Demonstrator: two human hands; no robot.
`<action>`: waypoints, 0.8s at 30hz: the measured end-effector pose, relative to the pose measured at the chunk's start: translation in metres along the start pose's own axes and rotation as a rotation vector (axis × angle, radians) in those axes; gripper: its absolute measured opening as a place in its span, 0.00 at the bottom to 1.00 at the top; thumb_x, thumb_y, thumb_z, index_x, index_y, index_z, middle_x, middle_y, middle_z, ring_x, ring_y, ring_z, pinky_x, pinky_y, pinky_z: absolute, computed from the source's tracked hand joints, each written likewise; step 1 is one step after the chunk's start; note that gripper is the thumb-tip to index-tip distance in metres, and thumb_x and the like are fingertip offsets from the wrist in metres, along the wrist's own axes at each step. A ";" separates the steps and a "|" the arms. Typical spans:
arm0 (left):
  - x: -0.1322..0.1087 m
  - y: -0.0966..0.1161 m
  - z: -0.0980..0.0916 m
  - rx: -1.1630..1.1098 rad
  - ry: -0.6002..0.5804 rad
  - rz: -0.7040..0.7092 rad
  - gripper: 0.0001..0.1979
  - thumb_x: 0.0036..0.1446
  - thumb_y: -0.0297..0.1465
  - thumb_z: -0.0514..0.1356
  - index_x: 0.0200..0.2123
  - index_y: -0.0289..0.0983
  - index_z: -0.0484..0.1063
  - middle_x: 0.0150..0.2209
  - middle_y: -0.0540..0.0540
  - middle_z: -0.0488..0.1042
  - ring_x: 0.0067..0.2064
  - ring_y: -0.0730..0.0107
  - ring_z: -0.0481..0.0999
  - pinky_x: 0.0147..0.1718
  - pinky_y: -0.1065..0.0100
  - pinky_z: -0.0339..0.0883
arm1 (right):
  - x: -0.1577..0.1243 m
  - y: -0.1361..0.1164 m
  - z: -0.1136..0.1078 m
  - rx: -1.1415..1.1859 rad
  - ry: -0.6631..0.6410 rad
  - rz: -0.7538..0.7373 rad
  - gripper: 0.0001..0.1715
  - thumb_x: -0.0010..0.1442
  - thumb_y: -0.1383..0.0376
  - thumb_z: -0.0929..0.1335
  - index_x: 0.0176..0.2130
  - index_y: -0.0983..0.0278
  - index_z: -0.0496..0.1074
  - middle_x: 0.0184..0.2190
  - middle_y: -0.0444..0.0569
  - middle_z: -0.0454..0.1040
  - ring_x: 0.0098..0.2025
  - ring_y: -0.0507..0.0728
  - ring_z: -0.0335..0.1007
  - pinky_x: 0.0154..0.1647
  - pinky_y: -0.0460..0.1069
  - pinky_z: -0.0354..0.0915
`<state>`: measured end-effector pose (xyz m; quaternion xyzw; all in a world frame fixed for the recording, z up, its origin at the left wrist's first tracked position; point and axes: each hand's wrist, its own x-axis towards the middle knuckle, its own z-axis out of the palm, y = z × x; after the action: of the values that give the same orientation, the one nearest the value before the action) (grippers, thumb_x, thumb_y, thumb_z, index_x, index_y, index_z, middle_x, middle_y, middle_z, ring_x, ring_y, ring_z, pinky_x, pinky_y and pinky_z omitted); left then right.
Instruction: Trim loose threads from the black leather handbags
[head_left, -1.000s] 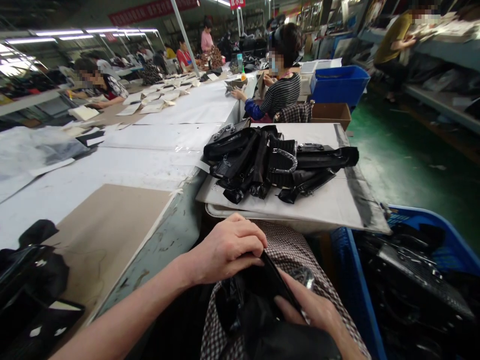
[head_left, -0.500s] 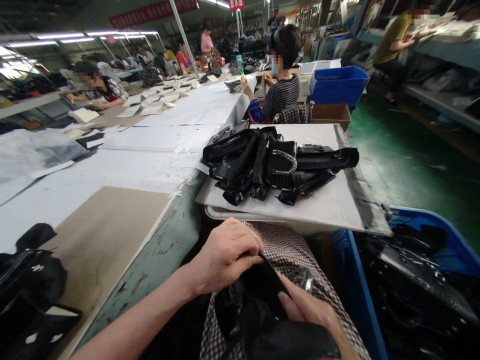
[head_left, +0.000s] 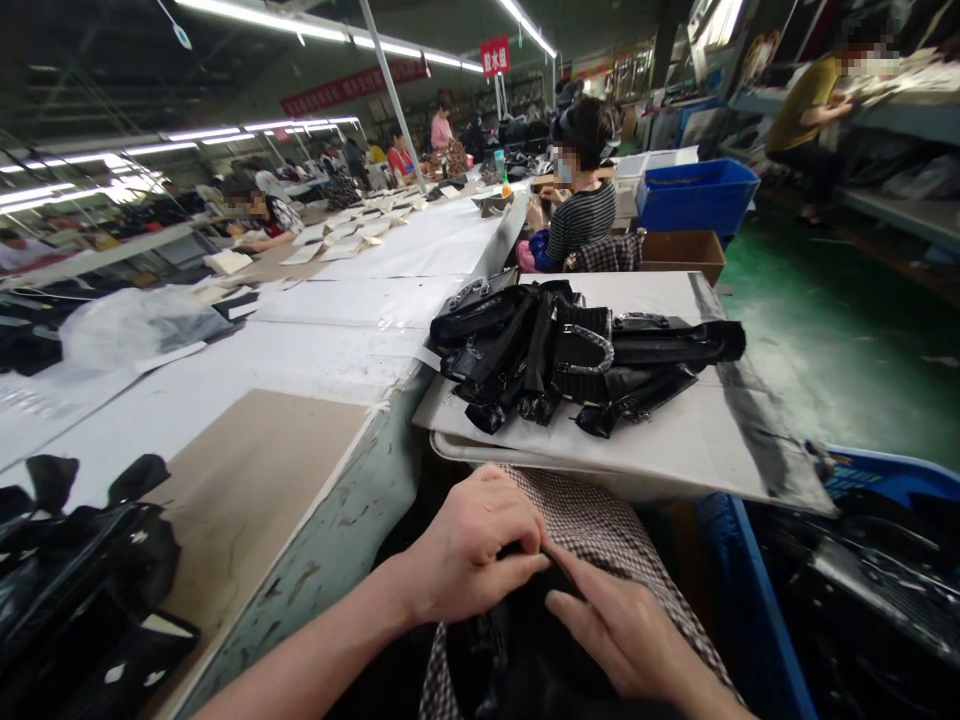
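My left hand [head_left: 472, 550] is curled, its fingers pinching the top edge of a black bag piece [head_left: 517, 640] that lies on my checked lap cloth [head_left: 592, 520]. Close beside it, my right hand [head_left: 615, 630] rests on the same black piece, with its fingers pressed along the edge. Most of the piece is hidden under both hands and cut off by the bottom of the view. Just beyond my hands, a pile of black handbags [head_left: 570, 350] lies on a white board [head_left: 675, 440].
A long work table [head_left: 315, 360] runs away on the left, with a brown card sheet [head_left: 247, 480] and black bags [head_left: 67, 580] at its near end. A blue crate [head_left: 877, 580] of black parts stands at my right. Seated workers [head_left: 577, 200] sit further along.
The view has tilted upward, so my hands sit lower in the picture. My hands have closed together over the black piece, hiding more of it.
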<state>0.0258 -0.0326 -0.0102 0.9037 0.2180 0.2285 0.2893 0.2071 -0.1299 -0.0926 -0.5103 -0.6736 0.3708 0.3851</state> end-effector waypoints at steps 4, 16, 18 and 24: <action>-0.006 -0.002 -0.003 0.027 0.033 -0.010 0.08 0.57 0.23 0.63 0.28 0.36 0.67 0.35 0.47 0.78 0.39 0.69 0.76 0.45 0.64 0.64 | 0.018 -0.002 0.008 -0.041 0.047 -0.063 0.23 0.64 0.64 0.61 0.57 0.58 0.71 0.46 0.47 0.80 0.46 0.59 0.79 0.49 0.50 0.74; -0.012 -0.004 -0.023 -0.067 0.023 -0.142 0.03 0.60 0.25 0.61 0.32 0.34 0.71 0.39 0.41 0.76 0.44 0.67 0.76 0.45 0.70 0.70 | 0.021 0.016 0.011 -0.155 0.083 -0.284 0.29 0.64 0.69 0.64 0.63 0.58 0.62 0.54 0.46 0.74 0.52 0.57 0.74 0.50 0.46 0.72; -0.010 -0.004 -0.022 -0.059 0.030 -0.138 0.04 0.60 0.25 0.61 0.31 0.34 0.71 0.38 0.42 0.76 0.43 0.67 0.76 0.44 0.70 0.69 | 0.022 0.017 0.008 -0.171 0.060 -0.329 0.33 0.64 0.70 0.64 0.66 0.58 0.57 0.57 0.47 0.71 0.54 0.56 0.73 0.51 0.45 0.71; -0.008 -0.005 -0.017 -0.027 0.049 -0.115 0.05 0.60 0.24 0.60 0.31 0.35 0.69 0.37 0.43 0.76 0.41 0.68 0.74 0.42 0.70 0.68 | 0.023 0.014 0.005 -0.183 0.044 -0.374 0.34 0.65 0.72 0.63 0.67 0.58 0.53 0.58 0.47 0.70 0.56 0.53 0.70 0.55 0.43 0.66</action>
<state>0.0086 -0.0255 -0.0033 0.8797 0.2737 0.2366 0.3088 0.2040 -0.1050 -0.1041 -0.4173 -0.7788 0.2189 0.4139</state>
